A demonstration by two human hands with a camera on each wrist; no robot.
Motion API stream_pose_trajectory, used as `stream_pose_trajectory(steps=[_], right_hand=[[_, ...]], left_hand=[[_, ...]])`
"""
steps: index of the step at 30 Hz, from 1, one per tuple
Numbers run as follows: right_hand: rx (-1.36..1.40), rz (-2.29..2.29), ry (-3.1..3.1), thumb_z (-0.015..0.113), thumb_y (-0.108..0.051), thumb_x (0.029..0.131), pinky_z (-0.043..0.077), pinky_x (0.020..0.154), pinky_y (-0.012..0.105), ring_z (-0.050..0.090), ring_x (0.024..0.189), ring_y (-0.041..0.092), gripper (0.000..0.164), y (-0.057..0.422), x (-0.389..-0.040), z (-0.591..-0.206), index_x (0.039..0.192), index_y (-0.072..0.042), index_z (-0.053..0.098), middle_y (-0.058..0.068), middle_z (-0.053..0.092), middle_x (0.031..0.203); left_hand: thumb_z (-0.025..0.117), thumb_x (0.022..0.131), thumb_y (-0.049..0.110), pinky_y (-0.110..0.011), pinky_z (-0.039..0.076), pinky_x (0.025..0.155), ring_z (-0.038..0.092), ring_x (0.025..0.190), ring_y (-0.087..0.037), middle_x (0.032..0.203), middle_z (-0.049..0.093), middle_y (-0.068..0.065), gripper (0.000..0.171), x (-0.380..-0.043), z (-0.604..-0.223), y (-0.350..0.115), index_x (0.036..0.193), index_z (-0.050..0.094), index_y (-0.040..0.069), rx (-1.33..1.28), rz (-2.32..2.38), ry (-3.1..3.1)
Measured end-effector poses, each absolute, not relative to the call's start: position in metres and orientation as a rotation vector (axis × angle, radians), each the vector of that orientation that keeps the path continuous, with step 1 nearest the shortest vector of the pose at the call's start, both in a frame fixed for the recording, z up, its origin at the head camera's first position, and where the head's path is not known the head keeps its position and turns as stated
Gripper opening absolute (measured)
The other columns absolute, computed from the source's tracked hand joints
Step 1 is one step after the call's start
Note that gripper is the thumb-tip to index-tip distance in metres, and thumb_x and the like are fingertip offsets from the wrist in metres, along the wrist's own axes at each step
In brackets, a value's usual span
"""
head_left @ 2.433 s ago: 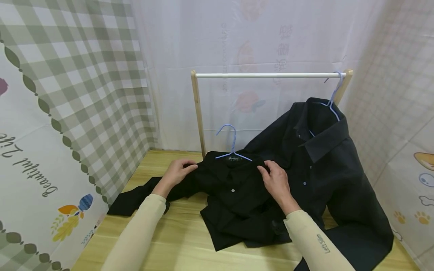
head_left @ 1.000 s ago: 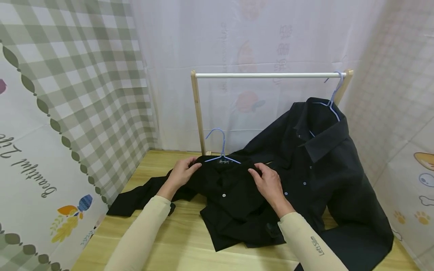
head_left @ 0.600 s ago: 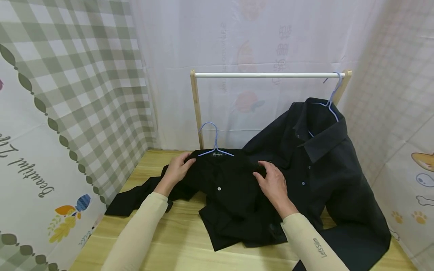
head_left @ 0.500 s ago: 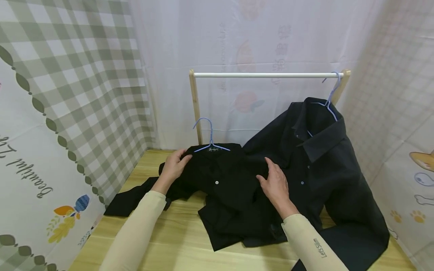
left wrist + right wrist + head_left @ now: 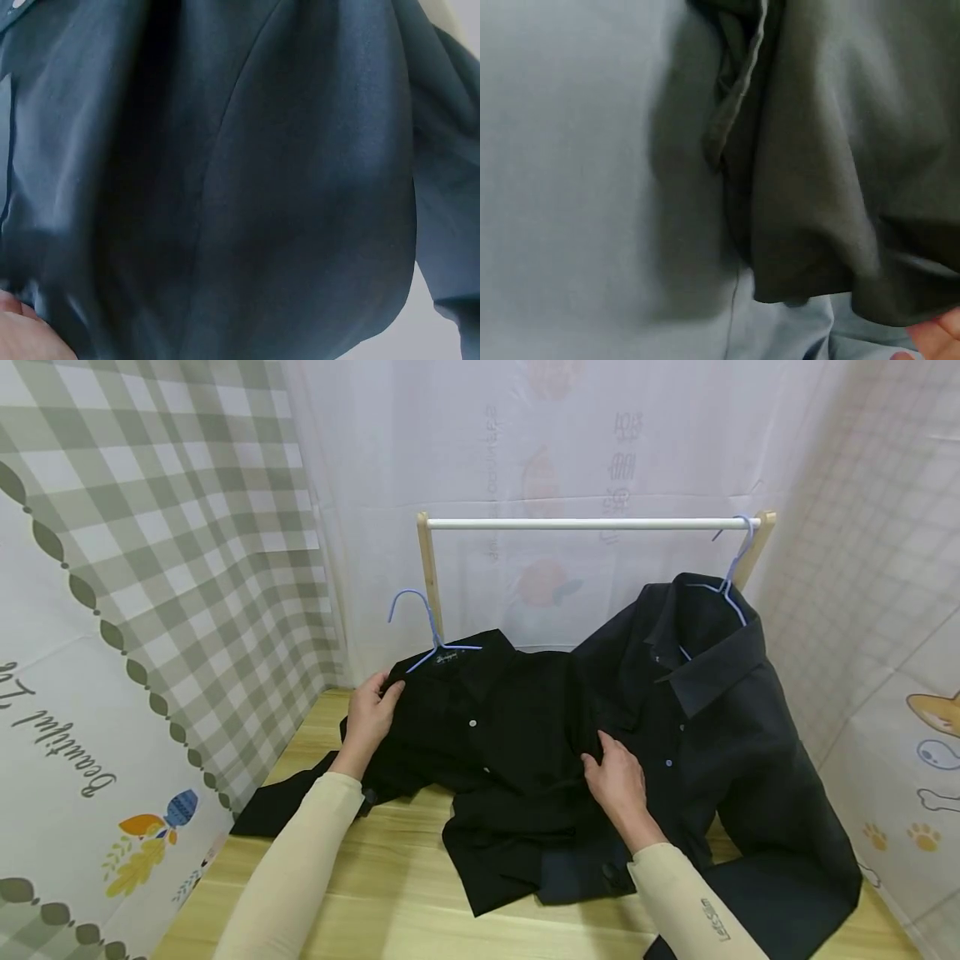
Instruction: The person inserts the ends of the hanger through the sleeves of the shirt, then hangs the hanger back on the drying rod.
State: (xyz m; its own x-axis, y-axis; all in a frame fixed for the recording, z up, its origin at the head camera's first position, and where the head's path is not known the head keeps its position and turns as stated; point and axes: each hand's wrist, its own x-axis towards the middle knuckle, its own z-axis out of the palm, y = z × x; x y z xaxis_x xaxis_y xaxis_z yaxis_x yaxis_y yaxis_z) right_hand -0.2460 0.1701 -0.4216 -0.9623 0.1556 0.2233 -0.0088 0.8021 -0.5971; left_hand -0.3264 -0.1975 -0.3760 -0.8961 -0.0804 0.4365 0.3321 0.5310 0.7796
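Note:
A black button-up shirt point(image 5: 517, 727) is partly raised over the table, with a blue wire hanger point(image 5: 437, 639) inside its collar. The hanger tilts, its hook pointing up and left. My left hand point(image 5: 367, 718) pinches the shirt's shoulder at the hanger's left end; the left wrist view shows dark cloth point(image 5: 285, 195) hanging beside the thumb. My right hand point(image 5: 621, 785) is at the shirt's right side, thumb and index finger apart at the cloth. In the right wrist view its fingertips point(image 5: 939, 334) are right at the hem of a dark fold point(image 5: 817, 187).
Behind stands a clothes rack with a white rail point(image 5: 585, 524) and wooden posts. A second dark shirt point(image 5: 712, 710) hangs on a blue hanger point(image 5: 727, 589) at its right end, overlapping the first. A checked curtain point(image 5: 225, 527) borders the wooden table point(image 5: 397, 877) on the left.
My left hand has lifted the shirt and hanger up and to the left, tilting the hanger. My right hand has left the shirt's shoulder and moved lower and to the right.

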Motion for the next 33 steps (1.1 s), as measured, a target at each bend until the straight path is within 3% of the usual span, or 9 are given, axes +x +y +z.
stream_pose_trajectory(steps=[4, 9, 16, 24, 33], right_hand=[[-0.152, 0.915, -2.757, 0.058, -0.015, 0.099, 0.037, 0.102, 0.061, 0.048, 0.122, 0.050, 0.053, 0.172, -0.242, -0.424, 0.144, 0.008, 0.043, 0.033, 0.048, 0.137], [-0.229, 0.920, -2.769, 0.056, -0.013, 0.099, 0.038, 0.101, 0.061, 0.048, 0.122, 0.050, 0.048, 0.180, -0.240, -0.428, 0.142, 0.008, 0.046, 0.032, 0.049, 0.138], [-0.309, 0.911, -2.767, 0.055, -0.011, 0.098, 0.043, 0.094, 0.059, 0.056, 0.112, 0.046, 0.041, 0.186, -0.239, -0.436, 0.135, 0.006, 0.055, 0.028, 0.060, 0.125], [-0.268, 0.936, -2.831, 0.061, -0.013, 0.096, 0.037, 0.101, 0.062, 0.048, 0.122, 0.049, 0.061, 0.176, -0.241, -0.441, 0.148, 0.007, 0.035, 0.031, 0.051, 0.134], [-0.225, 0.932, -2.781, 0.059, -0.021, 0.099, 0.032, 0.105, 0.062, 0.041, 0.129, 0.050, 0.065, 0.173, -0.243, -0.440, 0.151, 0.006, 0.031, 0.033, 0.040, 0.144]], left_hand=[[0.059, 0.101, 0.022, -0.048, 0.047, 0.087, 0.062, 0.101, -0.036, 0.112, 0.067, -0.020, 0.026, -0.327, -0.379, -0.197, 0.112, 0.066, 0.000, -0.168, -1.325, -2.306], [0.061, 0.100, 0.022, -0.044, 0.045, 0.079, 0.061, 0.090, -0.035, 0.099, 0.067, -0.018, 0.022, -0.329, -0.380, -0.198, 0.103, 0.067, 0.001, -0.108, -1.316, -2.230], [0.060, 0.101, 0.022, -0.040, 0.042, 0.073, 0.056, 0.082, -0.034, 0.092, 0.065, -0.018, 0.022, -0.328, -0.378, -0.200, 0.100, 0.066, 0.000, -0.092, -1.348, -2.189], [0.063, 0.099, 0.019, -0.047, 0.047, 0.085, 0.063, 0.096, -0.036, 0.107, 0.069, -0.020, 0.023, -0.327, -0.379, -0.197, 0.110, 0.069, -0.001, -0.135, -1.340, -2.214], [0.059, 0.101, 0.020, -0.045, 0.045, 0.081, 0.058, 0.089, -0.034, 0.102, 0.066, -0.019, 0.022, -0.327, -0.385, -0.198, 0.108, 0.064, 0.000, -0.251, -1.345, -2.315]])
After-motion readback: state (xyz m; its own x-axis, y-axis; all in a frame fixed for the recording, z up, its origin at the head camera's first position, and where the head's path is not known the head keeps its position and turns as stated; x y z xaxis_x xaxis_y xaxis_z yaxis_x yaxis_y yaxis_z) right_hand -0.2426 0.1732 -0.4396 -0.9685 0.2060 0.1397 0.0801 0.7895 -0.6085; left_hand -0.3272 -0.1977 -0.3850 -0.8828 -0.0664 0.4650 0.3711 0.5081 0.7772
